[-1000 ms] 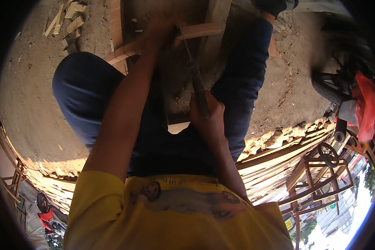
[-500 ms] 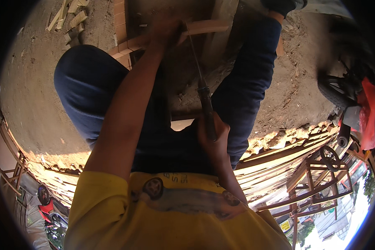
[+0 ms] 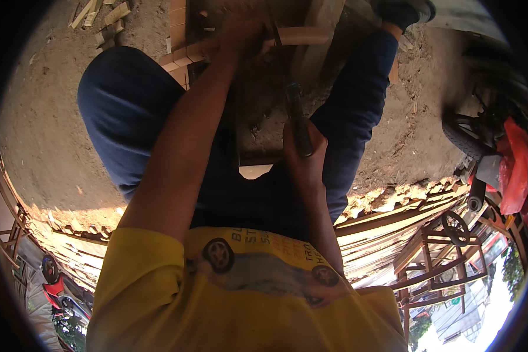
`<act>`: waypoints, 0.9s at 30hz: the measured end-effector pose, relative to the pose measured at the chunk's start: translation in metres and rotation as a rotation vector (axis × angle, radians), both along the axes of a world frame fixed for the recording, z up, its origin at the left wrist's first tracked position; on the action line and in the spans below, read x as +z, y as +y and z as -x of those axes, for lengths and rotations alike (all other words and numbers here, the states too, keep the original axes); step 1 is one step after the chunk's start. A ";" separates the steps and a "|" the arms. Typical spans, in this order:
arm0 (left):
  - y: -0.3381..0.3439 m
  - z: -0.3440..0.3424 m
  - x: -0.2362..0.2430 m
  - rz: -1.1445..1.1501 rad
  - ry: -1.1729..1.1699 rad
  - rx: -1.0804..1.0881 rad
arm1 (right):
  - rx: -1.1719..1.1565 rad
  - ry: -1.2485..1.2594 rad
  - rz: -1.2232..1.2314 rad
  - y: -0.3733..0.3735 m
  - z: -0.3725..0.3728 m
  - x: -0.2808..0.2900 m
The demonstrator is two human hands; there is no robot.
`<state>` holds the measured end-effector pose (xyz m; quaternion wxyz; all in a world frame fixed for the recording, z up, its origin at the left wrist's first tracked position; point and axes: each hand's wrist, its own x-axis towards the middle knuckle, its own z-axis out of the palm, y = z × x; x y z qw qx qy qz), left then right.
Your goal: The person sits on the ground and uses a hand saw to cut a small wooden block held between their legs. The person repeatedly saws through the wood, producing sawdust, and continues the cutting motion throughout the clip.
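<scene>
My right hand (image 3: 304,139) is wrapped round the dark handle (image 3: 294,100) of a long thin saw, whose blade (image 3: 278,48) points away from me between my legs. The blade meets a reddish-brown wooden piece (image 3: 302,35) lying crosswise at the top of the view. My left hand (image 3: 243,36) is closed on that piece just left of the blade; its fingertips are in shadow. Another wooden strip (image 3: 177,23) runs away from me under the crosspiece's left part, and a pale grey beam (image 3: 322,20) lies under the right part.
Wood offcuts (image 3: 105,17) lie on the dirt floor (image 3: 47,117) at upper left. A motorbike with red covering (image 3: 513,170) stands at right. Long timber strips (image 3: 381,223) and a wooden frame (image 3: 452,264) are behind me, with another red motorbike (image 3: 56,287) at lower left.
My right hand and the saw pulled back toward me, then pushed away again to their present place. My left hand stayed on the wood; the whole view shifted slightly.
</scene>
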<state>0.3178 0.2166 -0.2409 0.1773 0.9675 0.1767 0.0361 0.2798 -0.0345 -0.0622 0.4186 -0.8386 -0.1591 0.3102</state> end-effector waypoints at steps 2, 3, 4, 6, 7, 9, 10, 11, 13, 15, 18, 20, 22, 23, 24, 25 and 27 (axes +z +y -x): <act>0.003 -0.003 -0.013 -0.127 -0.034 0.054 | 0.004 -0.047 0.020 -0.003 0.008 0.008; 0.004 -0.003 -0.017 -0.145 -0.029 0.038 | 0.009 -0.113 -0.002 -0.014 0.016 0.010; 0.001 -0.003 -0.017 -0.157 -0.027 0.018 | 0.010 -0.181 -0.018 -0.034 0.028 0.011; -0.002 -0.004 -0.017 -0.095 -0.006 0.024 | 0.007 -0.200 -0.026 -0.040 0.030 0.012; -0.003 -0.005 -0.013 -0.018 0.013 0.039 | -0.009 -0.151 -0.015 -0.029 0.025 0.014; -0.004 0.000 -0.012 0.033 -0.044 0.033 | -0.010 -0.067 -0.020 -0.008 0.013 0.010; 0.002 0.001 -0.009 0.005 -0.122 0.004 | -0.003 -0.033 -0.041 0.005 0.005 0.006; 0.007 0.001 -0.006 -0.024 -0.199 -0.025 | 0.004 0.000 -0.061 0.012 0.000 0.004; 0.002 -0.003 0.008 -0.241 -0.065 -0.031 | -0.035 -0.056 -0.008 -0.015 0.018 0.016; 0.003 -0.007 0.001 -0.352 -0.031 -0.023 | -0.049 -0.115 -0.004 -0.037 0.031 0.026; 0.003 -0.001 -0.035 -0.220 -0.044 -0.001 | -0.024 -0.117 -0.049 -0.040 0.033 0.028; 0.002 -0.005 -0.015 0.034 0.026 0.002 | -0.002 -0.037 -0.074 -0.004 0.007 0.018; 0.001 -0.001 -0.005 -0.010 -0.018 -0.010 | -0.014 -0.028 -0.057 -0.004 0.008 0.020; 0.003 -0.002 -0.002 -0.035 -0.038 -0.022 | -0.026 -0.022 -0.052 -0.004 0.009 0.020; 0.010 -0.004 -0.013 -0.070 -0.054 -0.024 | -0.037 -0.051 -0.060 -0.015 0.014 0.026; 0.017 -0.002 -0.036 -0.098 -0.065 -0.014 | -0.037 -0.075 -0.059 -0.035 0.024 0.037; 0.015 -0.004 -0.042 -0.081 -0.031 -0.036 | -0.025 -0.120 -0.065 -0.047 0.026 0.041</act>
